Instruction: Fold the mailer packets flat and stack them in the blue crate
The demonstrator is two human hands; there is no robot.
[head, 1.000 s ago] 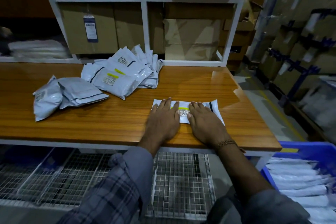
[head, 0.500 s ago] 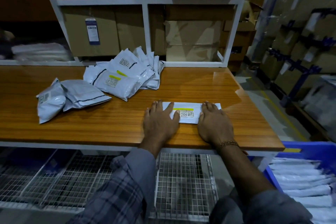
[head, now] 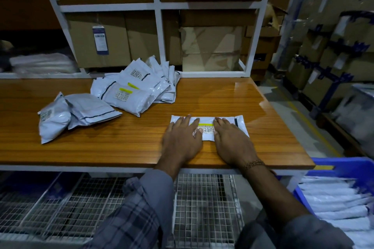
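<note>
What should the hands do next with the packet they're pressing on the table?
Probably grip the mailer packet and carry it right to the blue crate. Both the left hand and right hand lie flat on it, it looks flattened, and the crate already holds stacked packets.

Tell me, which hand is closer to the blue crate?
The right hand. It presses the mailer packet on the side toward the blue crate, which sits low to the right beyond the table's end. The left hand presses the packet's far side.
</note>
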